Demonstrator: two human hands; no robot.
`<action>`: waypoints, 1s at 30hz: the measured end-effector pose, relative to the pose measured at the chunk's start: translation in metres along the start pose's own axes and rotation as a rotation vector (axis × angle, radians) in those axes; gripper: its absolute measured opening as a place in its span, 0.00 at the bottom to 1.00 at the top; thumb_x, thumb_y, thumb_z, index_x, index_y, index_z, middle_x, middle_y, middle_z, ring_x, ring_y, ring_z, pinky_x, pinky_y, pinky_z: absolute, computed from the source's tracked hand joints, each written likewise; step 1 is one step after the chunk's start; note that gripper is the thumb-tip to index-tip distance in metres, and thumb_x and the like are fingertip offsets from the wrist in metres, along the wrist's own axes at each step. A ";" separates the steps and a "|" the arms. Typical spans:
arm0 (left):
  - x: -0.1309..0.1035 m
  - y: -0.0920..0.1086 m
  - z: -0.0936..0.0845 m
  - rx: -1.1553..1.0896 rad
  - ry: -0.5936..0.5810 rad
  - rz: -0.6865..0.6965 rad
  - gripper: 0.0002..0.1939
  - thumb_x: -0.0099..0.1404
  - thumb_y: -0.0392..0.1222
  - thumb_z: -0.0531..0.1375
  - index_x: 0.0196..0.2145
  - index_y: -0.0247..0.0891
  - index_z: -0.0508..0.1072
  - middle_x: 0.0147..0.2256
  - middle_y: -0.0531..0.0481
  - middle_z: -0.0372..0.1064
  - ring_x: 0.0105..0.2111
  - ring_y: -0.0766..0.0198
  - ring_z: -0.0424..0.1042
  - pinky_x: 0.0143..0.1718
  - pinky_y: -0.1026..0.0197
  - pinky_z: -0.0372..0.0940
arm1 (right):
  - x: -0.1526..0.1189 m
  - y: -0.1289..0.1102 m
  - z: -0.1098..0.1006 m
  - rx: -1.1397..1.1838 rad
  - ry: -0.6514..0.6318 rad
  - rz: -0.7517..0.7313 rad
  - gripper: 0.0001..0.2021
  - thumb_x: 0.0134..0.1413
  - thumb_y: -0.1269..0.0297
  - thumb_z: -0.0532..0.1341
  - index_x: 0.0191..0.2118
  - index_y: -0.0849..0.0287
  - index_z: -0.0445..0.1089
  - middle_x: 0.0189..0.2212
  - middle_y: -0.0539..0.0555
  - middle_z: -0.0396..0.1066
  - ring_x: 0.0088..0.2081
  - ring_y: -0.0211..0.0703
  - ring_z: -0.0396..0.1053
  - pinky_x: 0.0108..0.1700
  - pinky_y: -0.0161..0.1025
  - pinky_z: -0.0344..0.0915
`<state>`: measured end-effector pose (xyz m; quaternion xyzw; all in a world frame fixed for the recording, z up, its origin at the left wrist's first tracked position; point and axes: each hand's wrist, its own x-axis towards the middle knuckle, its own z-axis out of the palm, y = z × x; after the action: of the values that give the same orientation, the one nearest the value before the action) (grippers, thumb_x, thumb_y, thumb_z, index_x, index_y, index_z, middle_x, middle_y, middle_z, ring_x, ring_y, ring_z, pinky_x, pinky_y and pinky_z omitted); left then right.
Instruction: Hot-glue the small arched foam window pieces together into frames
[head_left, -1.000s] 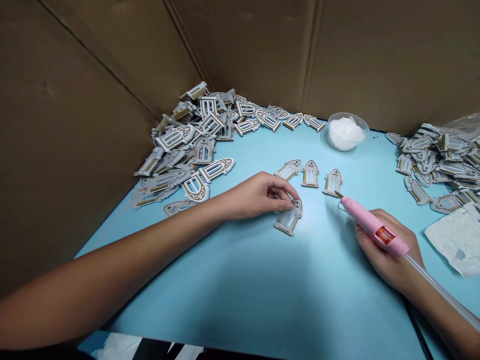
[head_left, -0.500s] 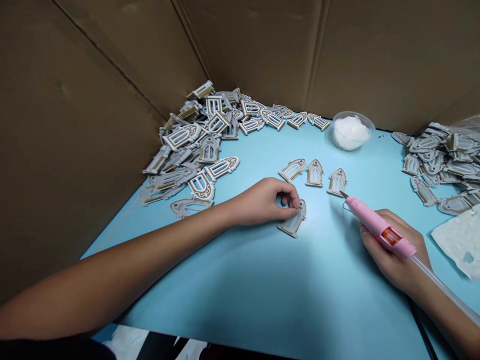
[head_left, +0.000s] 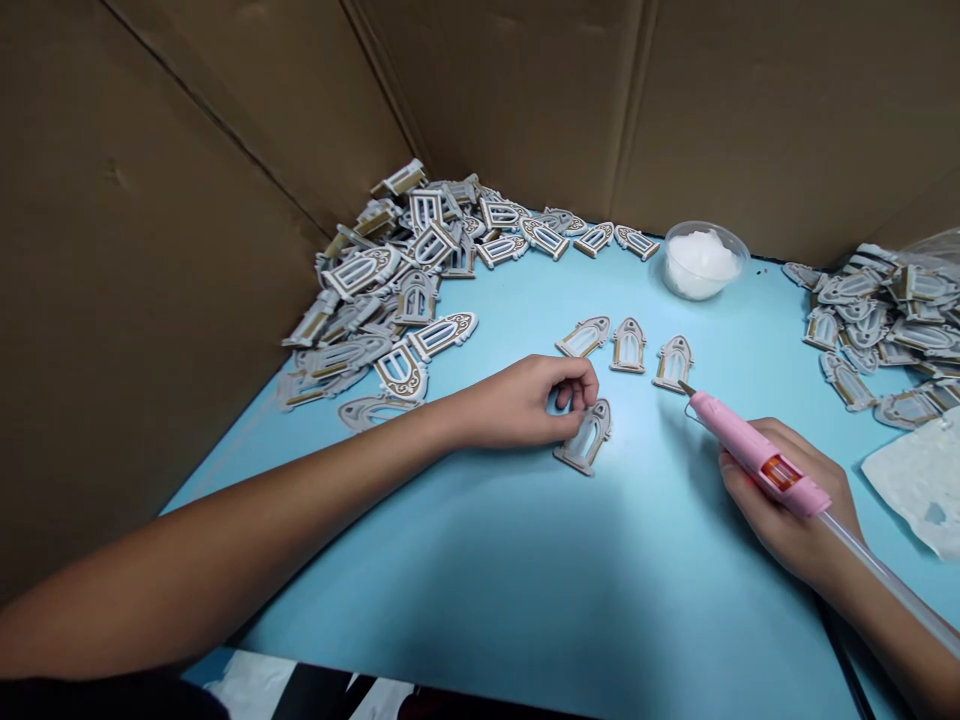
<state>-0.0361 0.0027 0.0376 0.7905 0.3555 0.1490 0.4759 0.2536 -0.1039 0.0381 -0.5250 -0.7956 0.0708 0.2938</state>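
My left hand (head_left: 551, 400) has its fingers curled and its thumb and fingertips at the upper left edge of a small arched window piece (head_left: 579, 458), which lies on the blue table with its plain grey side up. My right hand (head_left: 802, 490) is closed around a pink glue gun (head_left: 739, 440), with a long clear glue stick (head_left: 885, 575) running out of its back end. The gun's metal nozzle points at the lower right corner of another arched window piece (head_left: 674, 362). Two more such pieces, a middle one (head_left: 628, 346) and a left one (head_left: 584, 338), lie beside it.
A big heap of white-and-gold window pieces (head_left: 360, 275) fills the back left. Another heap (head_left: 900, 315) lies at the right, by a crumpled white sheet (head_left: 919, 485). A clear tub of white stuff (head_left: 703, 262) stands near the cardboard wall (head_left: 525, 100). A black cord (head_left: 844, 655) runs under my right forearm.
My left fingertips have drawn back slightly to the left, uncovering more of the window piece. My right hand and the glue gun stay almost still.
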 end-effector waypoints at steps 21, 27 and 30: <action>-0.002 -0.004 0.001 -0.011 -0.072 0.036 0.12 0.58 0.37 0.61 0.41 0.37 0.76 0.34 0.53 0.75 0.35 0.64 0.73 0.38 0.64 0.65 | -0.001 -0.002 -0.001 -0.009 -0.016 -0.002 0.10 0.61 0.73 0.59 0.44 0.52 0.72 0.33 0.49 0.75 0.30 0.40 0.74 0.32 0.36 0.67; -0.001 -0.004 0.005 0.010 -0.066 0.043 0.09 0.59 0.40 0.63 0.39 0.38 0.76 0.34 0.53 0.74 0.35 0.65 0.73 0.38 0.63 0.64 | -0.001 -0.001 -0.001 0.004 -0.009 -0.011 0.08 0.61 0.73 0.59 0.42 0.52 0.71 0.34 0.50 0.75 0.30 0.40 0.74 0.32 0.36 0.67; -0.001 -0.003 0.007 0.025 -0.056 0.051 0.10 0.59 0.42 0.65 0.39 0.38 0.76 0.33 0.53 0.74 0.35 0.64 0.73 0.38 0.63 0.64 | -0.001 0.000 0.000 0.011 -0.005 -0.012 0.07 0.61 0.74 0.60 0.41 0.53 0.69 0.34 0.50 0.75 0.31 0.40 0.74 0.33 0.36 0.67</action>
<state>-0.0341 -0.0018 0.0322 0.8091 0.3239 0.1344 0.4716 0.2538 -0.1050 0.0374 -0.5184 -0.7991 0.0747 0.2952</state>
